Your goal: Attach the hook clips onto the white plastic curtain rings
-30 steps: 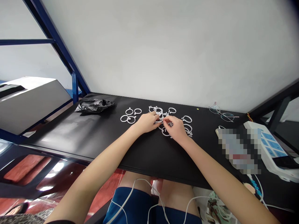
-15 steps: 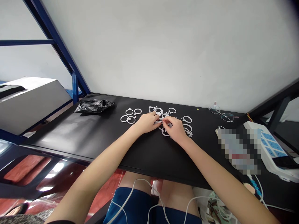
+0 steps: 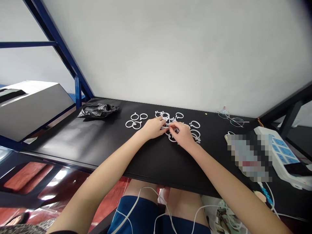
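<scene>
Between my two hands is a white curtain ring [image 3: 165, 127], partly hidden by the fingers. My left hand [image 3: 154, 127] is closed on its left side. The thumb and forefinger of my right hand [image 3: 180, 132] pinch the ring's right end. Around and under the hands lies a loose heap of more white rings [image 3: 165, 115] with small eyelets, partly covered by the fingers. Several rings [image 3: 135, 116] lie in a group left of my left hand. Others [image 3: 195, 134] rest just right of my right hand.
A crumpled black plastic bag [image 3: 98, 111] lies on the black table [image 3: 107, 143] at the left. On the right are eyeglasses [image 3: 237, 122], a blurred phone [image 3: 247, 159] with a cable, and a white power strip [image 3: 284, 156]. A wall [image 3: 170, 55] stands behind.
Both hands stay in nearly the same place. The right fingers have shifted very slightly at the ring; the other rings lie as before.
</scene>
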A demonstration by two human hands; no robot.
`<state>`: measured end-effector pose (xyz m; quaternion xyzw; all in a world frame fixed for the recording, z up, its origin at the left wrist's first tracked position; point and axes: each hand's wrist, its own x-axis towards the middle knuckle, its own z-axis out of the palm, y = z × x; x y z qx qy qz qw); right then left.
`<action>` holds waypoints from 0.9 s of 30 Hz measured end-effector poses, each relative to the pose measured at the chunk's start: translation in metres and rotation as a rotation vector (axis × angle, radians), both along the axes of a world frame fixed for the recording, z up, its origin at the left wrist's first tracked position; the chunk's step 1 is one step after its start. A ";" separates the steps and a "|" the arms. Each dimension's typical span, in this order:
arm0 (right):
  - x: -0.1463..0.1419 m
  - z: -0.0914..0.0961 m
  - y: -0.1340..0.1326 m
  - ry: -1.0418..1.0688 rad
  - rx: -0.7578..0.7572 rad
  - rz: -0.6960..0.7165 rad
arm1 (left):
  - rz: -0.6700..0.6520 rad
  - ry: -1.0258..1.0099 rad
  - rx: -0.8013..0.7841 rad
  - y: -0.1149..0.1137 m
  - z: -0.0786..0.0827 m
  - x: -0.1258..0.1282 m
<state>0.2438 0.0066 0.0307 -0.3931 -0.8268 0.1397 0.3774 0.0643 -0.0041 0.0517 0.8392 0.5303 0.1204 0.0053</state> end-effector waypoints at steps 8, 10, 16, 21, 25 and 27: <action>-0.001 0.001 -0.001 -0.004 -0.011 0.004 | 0.002 0.000 -0.006 0.000 0.000 0.000; -0.001 0.001 -0.001 -0.005 -0.017 0.009 | 0.002 0.003 -0.008 0.000 0.001 0.000; -0.002 0.000 -0.001 -0.006 -0.017 0.022 | -0.007 0.013 -0.002 0.000 0.000 0.000; -0.001 0.000 -0.001 -0.014 -0.017 0.022 | -0.009 0.017 -0.005 0.000 0.000 0.000; -0.002 0.001 -0.001 -0.010 -0.023 0.023 | -0.004 0.017 -0.022 -0.001 0.002 0.000; -0.002 0.001 -0.001 -0.009 -0.023 0.025 | -0.002 0.014 -0.020 -0.001 0.002 0.001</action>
